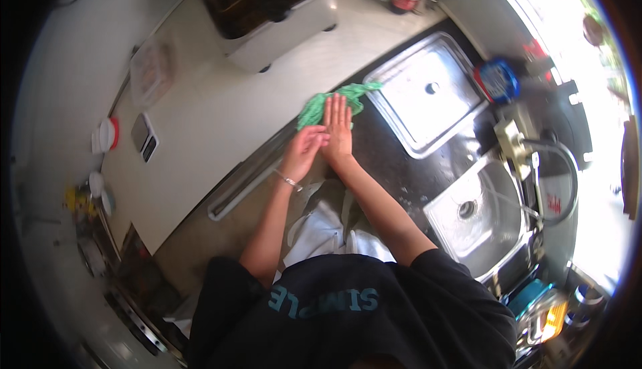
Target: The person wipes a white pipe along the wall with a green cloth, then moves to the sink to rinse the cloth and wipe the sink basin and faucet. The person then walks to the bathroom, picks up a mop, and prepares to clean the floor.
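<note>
A crumpled green cloth point(321, 106) lies at the border between the white countertop and the dark wet counter. My right hand point(338, 128) is stretched flat with straight fingers, their tips overlapping the cloth. Whether they press on it I cannot tell. Beside it, my left hand point(303, 151) has loosely bent fingers that meet the side of my right hand. A bracelet circles the left wrist. Neither hand appears to grip anything.
A rectangular metal tray point(426, 90) rests right of the cloth, near a steel sink point(474, 213) with a hose faucet point(569, 178). A box-shaped steel appliance point(281, 38) stands on the white countertop point(215, 133). Further left are a small digital scale point(144, 136) and a clear plastic container point(150, 75).
</note>
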The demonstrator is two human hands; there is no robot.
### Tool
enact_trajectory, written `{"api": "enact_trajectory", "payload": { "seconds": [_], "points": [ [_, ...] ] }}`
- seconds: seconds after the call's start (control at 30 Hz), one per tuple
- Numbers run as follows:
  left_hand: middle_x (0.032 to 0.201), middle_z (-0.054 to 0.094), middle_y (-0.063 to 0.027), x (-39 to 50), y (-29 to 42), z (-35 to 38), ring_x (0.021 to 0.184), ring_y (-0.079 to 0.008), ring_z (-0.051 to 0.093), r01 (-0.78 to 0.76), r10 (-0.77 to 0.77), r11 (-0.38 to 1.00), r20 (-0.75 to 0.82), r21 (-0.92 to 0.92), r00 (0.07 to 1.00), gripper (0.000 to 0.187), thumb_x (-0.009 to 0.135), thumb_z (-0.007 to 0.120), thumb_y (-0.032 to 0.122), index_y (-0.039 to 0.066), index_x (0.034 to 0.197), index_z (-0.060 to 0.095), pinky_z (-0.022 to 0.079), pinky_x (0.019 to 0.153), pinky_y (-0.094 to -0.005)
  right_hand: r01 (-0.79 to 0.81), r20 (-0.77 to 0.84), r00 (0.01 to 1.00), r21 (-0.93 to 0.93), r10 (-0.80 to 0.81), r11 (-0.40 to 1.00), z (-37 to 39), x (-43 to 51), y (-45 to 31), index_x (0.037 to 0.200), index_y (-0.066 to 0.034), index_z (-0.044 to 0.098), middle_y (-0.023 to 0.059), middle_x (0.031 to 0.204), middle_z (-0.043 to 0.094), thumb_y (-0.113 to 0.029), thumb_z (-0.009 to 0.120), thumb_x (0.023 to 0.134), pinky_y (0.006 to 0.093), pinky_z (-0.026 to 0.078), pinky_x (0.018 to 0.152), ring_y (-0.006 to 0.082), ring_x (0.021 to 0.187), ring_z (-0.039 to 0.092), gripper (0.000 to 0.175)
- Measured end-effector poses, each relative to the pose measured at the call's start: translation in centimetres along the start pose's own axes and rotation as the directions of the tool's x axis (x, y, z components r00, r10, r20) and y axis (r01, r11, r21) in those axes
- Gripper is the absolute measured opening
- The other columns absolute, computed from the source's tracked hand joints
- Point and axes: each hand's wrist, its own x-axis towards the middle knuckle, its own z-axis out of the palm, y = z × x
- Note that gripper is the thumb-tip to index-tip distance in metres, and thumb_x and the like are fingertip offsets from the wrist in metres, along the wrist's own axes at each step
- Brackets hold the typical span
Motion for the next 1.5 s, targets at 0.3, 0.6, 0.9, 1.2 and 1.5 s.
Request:
{"api": "enact_trajectory", "payload": {
  "seconds": [0.3,0.6,0.9,1.2,1.5],
  "points": [
    [0.110,0.064,-0.0075,-4.2,-2.3,6.5,0.097,-0.0133,0.061,0.173,-0.180,0.968,0.022,0.179,0.983,0.028,0.099,0.047,0.023,0.005,0.119,0.053,0.047,0.086,-0.0265,-0.028,-0.070,0.996,0.367,0.058,0.930,0.5,-13.7,10.6,0.145,0.0023,0.020,0.0177,0.152,0.020,-0.031,0.054,0.083,0.0433,0.014,0.115,0.0309,0.142,0.016,0.077],
    [0.111,0.063,-0.0071,-4.7,-2.7,13.4,0.098,-0.0131,0.061,0.159,-0.211,0.955,0.197,0.252,0.957,0.027,0.099,0.046,0.022,0.007,0.119,0.054,0.047,0.086,-0.0261,-0.292,-0.085,0.939,0.315,0.334,0.903,1.6,-30.4,21.7,0.142,-0.0005,0.028,0.0212,0.146,0.030,-0.008,0.047,0.085,0.0429,0.026,0.110,0.0314,0.135,0.030,0.060],
    [0.108,0.065,-0.0068,-3.6,-4.0,16.9,0.095,-0.0122,0.062,0.099,-0.179,0.965,0.337,0.241,0.924,0.026,0.098,0.049,0.021,0.006,0.118,0.054,0.047,0.082,-0.0253,-0.394,0.223,0.415,0.918,0.882,-0.046,2.5,-39.3,34.1,0.094,0.0008,0.057,0.0032,0.080,0.061,-0.023,0.041,0.099,0.0288,0.044,0.058,0.0118,0.068,0.056,0.029],
    [0.107,0.064,-0.0116,-3.0,-3.4,13.5,0.093,-0.0141,0.062,0.131,-0.199,0.961,0.278,0.244,0.940,0.024,0.097,0.049,0.013,0.001,0.117,0.053,0.049,0.084,-0.0272,-0.379,-0.060,0.872,0.545,0.486,0.748,-2.3,-25.2,19.3,0.135,0.0004,0.041,0.0277,0.145,0.028,-0.030,0.049,0.094,0.0523,0.024,0.109,0.0406,0.137,0.023,0.052],
    [0.110,0.065,-0.0072,-1.5,-4.7,8.6,0.096,-0.0125,0.062,0.238,-0.300,0.927,0.194,0.289,0.934,0.026,0.099,0.045,0.021,0.007,0.119,0.054,0.048,0.084,-0.0253,-0.607,-0.221,0.752,0.133,0.621,0.783,1.7,-12.8,23.4,0.140,0.0081,0.029,0.0287,0.149,0.018,-0.030,0.052,0.089,0.0494,0.012,0.114,0.0408,0.140,0.015,0.067]
  ]
}}
